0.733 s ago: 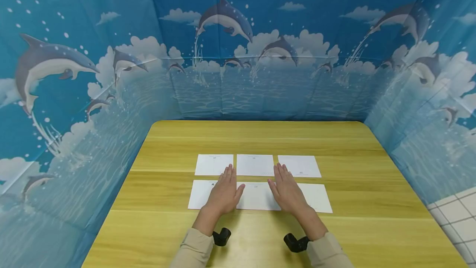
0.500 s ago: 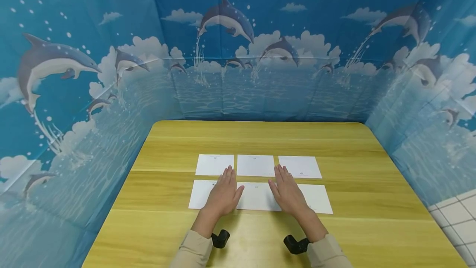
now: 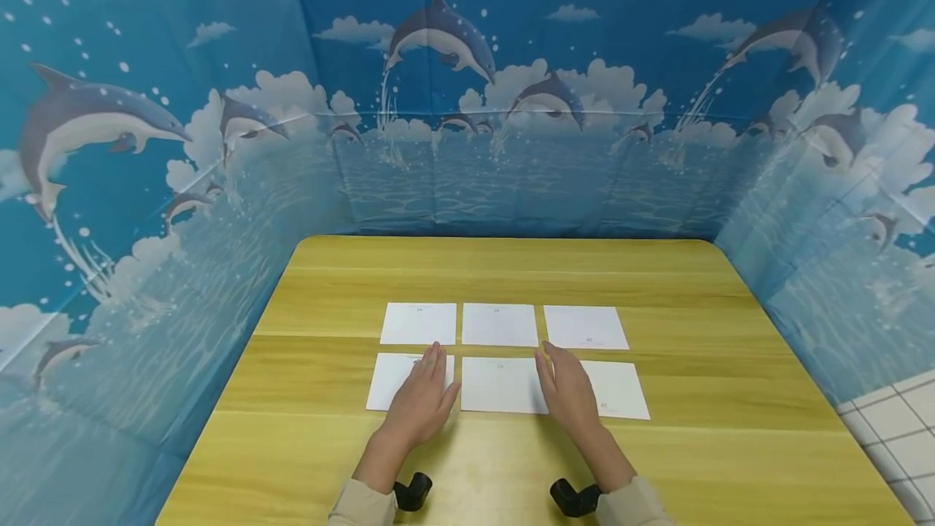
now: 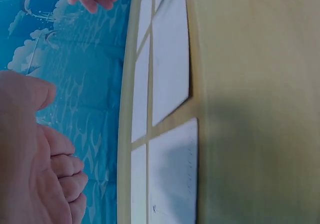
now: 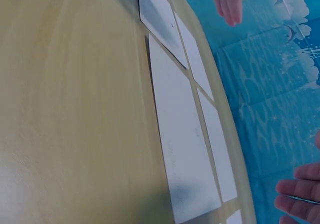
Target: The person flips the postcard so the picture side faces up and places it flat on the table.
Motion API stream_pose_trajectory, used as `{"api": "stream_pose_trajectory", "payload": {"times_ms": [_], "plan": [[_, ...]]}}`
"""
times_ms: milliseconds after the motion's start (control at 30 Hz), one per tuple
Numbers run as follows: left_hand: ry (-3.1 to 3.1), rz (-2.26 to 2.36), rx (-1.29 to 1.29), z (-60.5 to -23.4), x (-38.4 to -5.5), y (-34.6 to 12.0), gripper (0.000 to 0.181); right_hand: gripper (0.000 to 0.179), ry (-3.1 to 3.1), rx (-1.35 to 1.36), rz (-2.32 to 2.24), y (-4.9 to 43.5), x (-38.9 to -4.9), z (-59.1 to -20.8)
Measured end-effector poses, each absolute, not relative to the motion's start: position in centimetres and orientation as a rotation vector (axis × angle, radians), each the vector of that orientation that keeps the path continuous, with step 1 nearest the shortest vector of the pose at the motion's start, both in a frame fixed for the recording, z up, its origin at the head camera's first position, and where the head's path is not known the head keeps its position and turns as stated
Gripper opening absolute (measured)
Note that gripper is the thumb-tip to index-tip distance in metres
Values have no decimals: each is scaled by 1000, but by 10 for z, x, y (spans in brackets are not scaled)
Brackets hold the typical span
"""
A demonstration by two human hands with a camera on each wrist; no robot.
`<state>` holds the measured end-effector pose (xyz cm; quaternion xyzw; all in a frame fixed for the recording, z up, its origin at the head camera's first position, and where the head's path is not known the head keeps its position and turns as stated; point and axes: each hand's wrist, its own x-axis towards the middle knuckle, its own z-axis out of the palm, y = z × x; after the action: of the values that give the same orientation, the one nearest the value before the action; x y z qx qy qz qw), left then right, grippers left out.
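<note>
White paper cards lie flat on the wooden table in two rows of three. My left hand (image 3: 420, 400) hovers over the right part of the front left card (image 3: 390, 380), fingers held together and nothing in them. Over the gap between the front middle card (image 3: 500, 388) and the front right card (image 3: 619, 392) is my right hand (image 3: 573, 394), also holding nothing, its fingers slightly bent. Beyond the fingertips sit the back left card (image 3: 418, 325), back middle card (image 3: 499, 326) and back right card (image 3: 587, 328). Small print marks most cards. Both wrist views show the hands raised above the cards.
The yellow wooden table (image 3: 511, 266) reaches back to a blue dolphin-print curtain (image 3: 467, 177) that also lines both sides. A black wrist mount juts inward below each hand, the left mount (image 3: 414, 492) and the right mount (image 3: 575, 498). White tiles (image 3: 894, 428) show at right.
Both hands have drawn back toward the person, and the left has also shifted left, widening the space between them. More of the front middle card shows. The cards stay in place.
</note>
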<state>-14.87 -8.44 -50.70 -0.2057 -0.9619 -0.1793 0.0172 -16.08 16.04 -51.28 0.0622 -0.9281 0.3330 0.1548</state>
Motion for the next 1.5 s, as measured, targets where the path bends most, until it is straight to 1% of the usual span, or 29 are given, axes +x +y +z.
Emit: {"api": "stream_pose_trajectory", "payload": {"times_ms": [300,500,667,1067,1367,1500], "plan": [[-2958,-561,-592,-530,-130,-113,60,28,-2437,115,1065,151,-149,-525],[-2796,-616,-619,-542,-120,-127,48,22,-2348,78,1181,141,-141,-536],[-2638,-719,-559,-549,-114,-131,41,22,-2342,57,1287,130,-133,-544],[-2545,-994,-315,-558,-108,-139,42,21,-2327,105,1431,103,-126,-548],[-2529,-1205,-170,-557,-113,-155,44,25,-2322,157,1467,85,-127,-547],[-2501,-1272,-127,-557,-116,-160,42,26,-2332,161,1503,77,-126,-547]]}}
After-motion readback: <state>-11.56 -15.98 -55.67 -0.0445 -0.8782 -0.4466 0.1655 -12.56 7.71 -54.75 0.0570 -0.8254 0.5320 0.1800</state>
